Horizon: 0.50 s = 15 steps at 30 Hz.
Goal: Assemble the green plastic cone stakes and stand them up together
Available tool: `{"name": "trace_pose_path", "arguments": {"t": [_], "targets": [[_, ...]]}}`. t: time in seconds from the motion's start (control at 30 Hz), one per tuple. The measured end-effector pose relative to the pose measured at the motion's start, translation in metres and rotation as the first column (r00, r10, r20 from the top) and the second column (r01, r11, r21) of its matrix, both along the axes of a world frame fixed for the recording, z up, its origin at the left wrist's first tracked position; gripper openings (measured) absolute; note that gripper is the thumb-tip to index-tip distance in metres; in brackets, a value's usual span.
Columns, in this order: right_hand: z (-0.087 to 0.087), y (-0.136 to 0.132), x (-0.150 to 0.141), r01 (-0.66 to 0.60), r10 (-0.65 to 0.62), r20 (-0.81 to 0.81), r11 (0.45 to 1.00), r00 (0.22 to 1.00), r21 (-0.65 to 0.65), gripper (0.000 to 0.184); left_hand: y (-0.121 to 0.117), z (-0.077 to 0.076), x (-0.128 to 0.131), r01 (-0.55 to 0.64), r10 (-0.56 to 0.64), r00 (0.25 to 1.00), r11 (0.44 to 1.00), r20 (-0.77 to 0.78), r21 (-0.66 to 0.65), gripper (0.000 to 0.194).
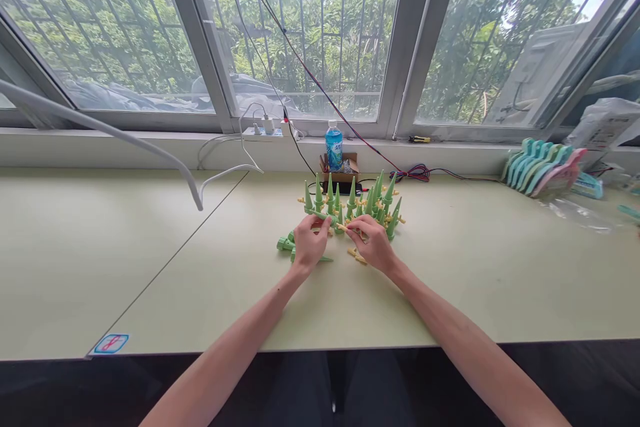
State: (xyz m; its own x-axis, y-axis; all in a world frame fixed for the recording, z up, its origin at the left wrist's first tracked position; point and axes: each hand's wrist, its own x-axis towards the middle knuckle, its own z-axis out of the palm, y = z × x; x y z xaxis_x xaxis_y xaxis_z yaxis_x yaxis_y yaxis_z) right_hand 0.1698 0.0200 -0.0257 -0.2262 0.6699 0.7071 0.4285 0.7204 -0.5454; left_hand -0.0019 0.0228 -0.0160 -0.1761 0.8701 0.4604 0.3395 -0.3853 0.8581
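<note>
In the head view, the left hand (310, 241) has its grip around a green plastic spike (320, 215), which lies roughly level across the fingers and thumb. The right hand (371, 240) pinches a small yellow fitting (342, 227) between thumb and fingertips, its tip pointing toward the near end of the spike; whether the two pieces touch is too small to tell. Both hands are over the middle of the pale green counter (240, 307), just in front of a cluster of upright green cones (352, 193), many with yellow parts jutting from their sides. Beside and partly under the left hand, more green spikes (285, 244) lie on their sides. A few loose yellow fittings (357, 255) lie on the counter just below the right hand. Behind the cluster are a black device (343, 188) and a small cardboard box (353, 163), with a bottle of blue liquid (334, 147) standing at the box. A coiled cable (413, 173) lies to the right of these, and pastel hangers (540, 167) stand in a row farther right, near the window wall
</note>
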Motion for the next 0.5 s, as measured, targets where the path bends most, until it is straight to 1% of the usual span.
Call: {"name": "trace_pose_path", "arguments": {"t": [0.2, 0.5], "targets": [[0.0012, -0.0008, -0.0005, 0.011, -0.011, 0.0, 1.0, 1.0, 0.009, 0.015, -0.0016, -0.0001, 0.0023, 0.068, -0.068, 0.997, 0.997, 0.042, -0.021, 0.027], [0.0, 0.0001, -0.0001, 0.019, -0.02, 0.014, 1.0, 1.0, 0.019, 0.013, -0.0032, 0.0, 0.0044, 0.111, -0.111, 0.993, 0.994, 0.047, -0.004, 0.026]]}}
